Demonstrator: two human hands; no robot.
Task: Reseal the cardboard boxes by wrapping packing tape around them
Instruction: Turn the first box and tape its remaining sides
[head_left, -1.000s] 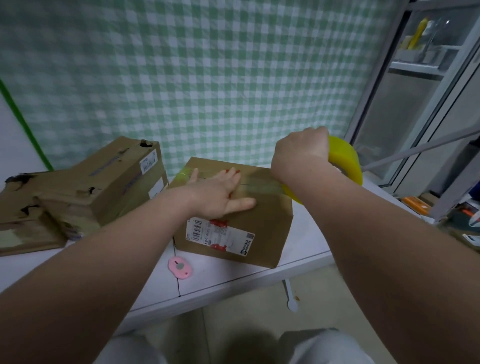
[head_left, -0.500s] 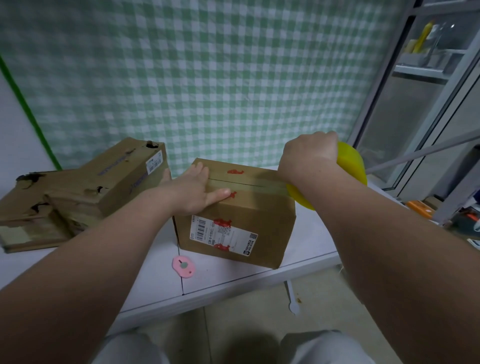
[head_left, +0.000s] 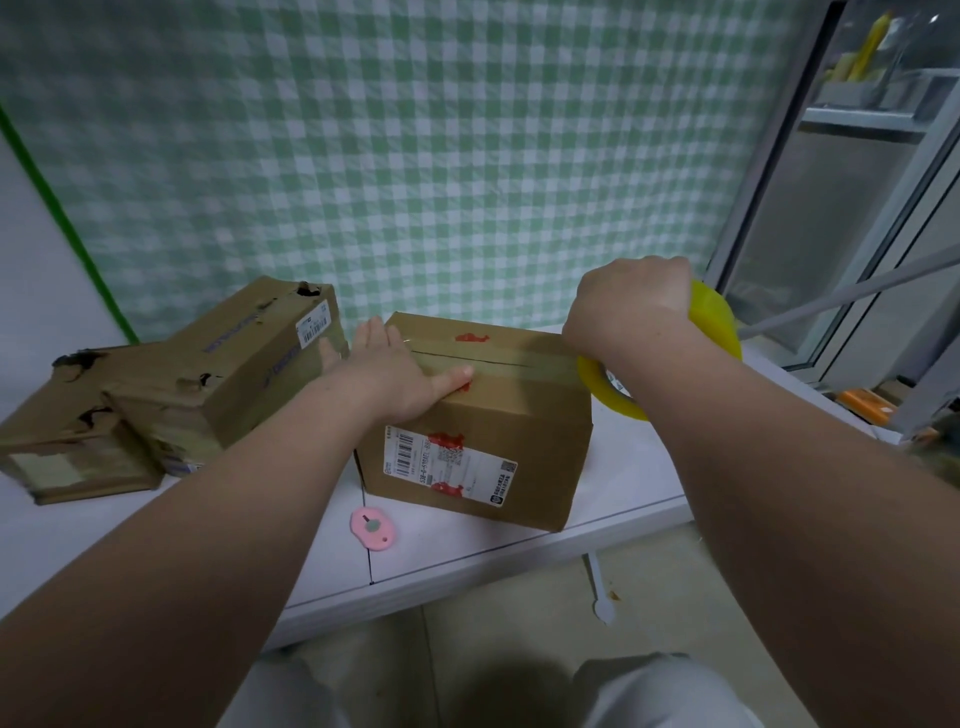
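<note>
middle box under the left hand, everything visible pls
Brown cardboard box, flaps closed, on the white table. Along the top seam, tape runs to the yellow tape roll gripped by the right hand at its right end. It bears red marks on top and front, and a barcode label on the front. The left hand presses flat on its top left.
</note>
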